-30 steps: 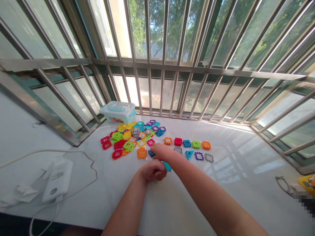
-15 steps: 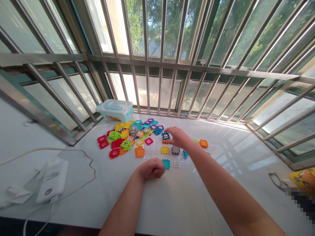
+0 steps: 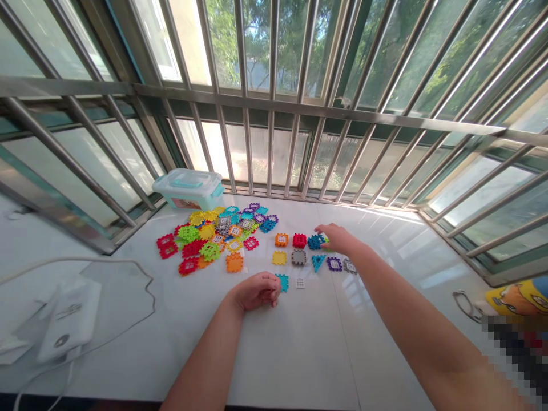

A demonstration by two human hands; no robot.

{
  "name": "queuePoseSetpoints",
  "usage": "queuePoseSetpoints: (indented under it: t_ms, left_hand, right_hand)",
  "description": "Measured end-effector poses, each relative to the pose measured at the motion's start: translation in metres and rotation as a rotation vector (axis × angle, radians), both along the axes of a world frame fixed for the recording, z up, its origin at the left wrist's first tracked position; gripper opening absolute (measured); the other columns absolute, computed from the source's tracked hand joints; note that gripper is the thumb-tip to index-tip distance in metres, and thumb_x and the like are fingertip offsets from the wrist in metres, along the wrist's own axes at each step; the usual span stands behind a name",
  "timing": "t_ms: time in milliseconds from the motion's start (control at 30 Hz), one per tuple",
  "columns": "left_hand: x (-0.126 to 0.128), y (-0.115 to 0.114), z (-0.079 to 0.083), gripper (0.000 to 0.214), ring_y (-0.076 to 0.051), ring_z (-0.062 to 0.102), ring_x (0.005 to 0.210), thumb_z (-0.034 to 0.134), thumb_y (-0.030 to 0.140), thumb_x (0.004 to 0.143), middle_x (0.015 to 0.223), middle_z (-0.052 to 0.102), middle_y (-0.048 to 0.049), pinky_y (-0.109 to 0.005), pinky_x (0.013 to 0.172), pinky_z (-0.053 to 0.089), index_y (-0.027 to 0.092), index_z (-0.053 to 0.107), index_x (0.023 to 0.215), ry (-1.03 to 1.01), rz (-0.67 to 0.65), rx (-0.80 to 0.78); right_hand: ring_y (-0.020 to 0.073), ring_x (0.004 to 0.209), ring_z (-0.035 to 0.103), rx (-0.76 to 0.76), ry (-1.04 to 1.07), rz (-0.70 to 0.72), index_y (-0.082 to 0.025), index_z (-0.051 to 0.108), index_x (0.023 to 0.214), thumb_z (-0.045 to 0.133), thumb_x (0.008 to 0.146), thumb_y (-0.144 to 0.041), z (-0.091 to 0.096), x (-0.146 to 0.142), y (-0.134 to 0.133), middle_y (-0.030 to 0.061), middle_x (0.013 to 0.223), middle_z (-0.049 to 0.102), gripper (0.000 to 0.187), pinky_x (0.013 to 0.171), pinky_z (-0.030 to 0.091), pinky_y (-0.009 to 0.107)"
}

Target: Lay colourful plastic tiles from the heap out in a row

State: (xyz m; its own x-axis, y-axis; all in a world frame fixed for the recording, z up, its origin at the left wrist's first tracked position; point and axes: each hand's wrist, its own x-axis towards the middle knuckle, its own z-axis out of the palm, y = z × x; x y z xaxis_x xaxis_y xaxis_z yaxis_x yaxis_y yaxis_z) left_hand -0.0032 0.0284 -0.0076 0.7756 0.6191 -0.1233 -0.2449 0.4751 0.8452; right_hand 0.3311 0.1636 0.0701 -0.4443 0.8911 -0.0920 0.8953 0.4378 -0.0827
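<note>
My right hand [image 3: 339, 240] reaches over the back row, thumb and fingers around a dark blue interlocking tile [image 3: 315, 242], which sits beside a red tile [image 3: 299, 240] and an orange one [image 3: 281, 240]. A green tile behind its fingers is mostly covered. My left hand [image 3: 259, 290] rests on the table with fingers curled in and nothing visible in them, against a turquoise square tile [image 3: 282, 282]. Nearby lie a small white lattice piece [image 3: 300, 283], a yellow tile [image 3: 279, 258], a grey tile [image 3: 298, 257], a blue triangle [image 3: 318, 262] and a purple tile [image 3: 334, 264].
A heap of mixed coloured tiles [image 3: 208, 233] spreads at the left, before a lidded turquoise box [image 3: 188, 188]. A white power strip [image 3: 71, 319] with cables lies far left. A yellow object [image 3: 514, 298] is at the right edge. Metal window bars [image 3: 272, 154] border the table.
My right hand has moved right with the dark blue tile, bringing it down beside the red one. My left hand stays by the turquoise tile, its fingers slightly looser. The view has shifted a little.
</note>
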Motion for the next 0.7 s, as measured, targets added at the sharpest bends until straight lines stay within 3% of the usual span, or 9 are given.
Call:
queuePoseSetpoints:
  t_ms: [700]
  left_hand:
    - [0.0016,0.0004,0.0031,0.023,-0.011,0.040,0.053,0.073,0.031,0.083,0.053,0.041,0.0050,-0.035,0.075,0.054,0.016,0.064,0.068,0.016,-0.004,-0.013]
  right_hand:
    - [0.0298,0.126,0.063,-0.061,-0.033,0.017,-0.026,0.063,0.139,0.078,0.086,-0.025,-0.0039,-0.0111,0.0042,0.0101,0.135,0.071,0.056,0.103,0.052,0.040]
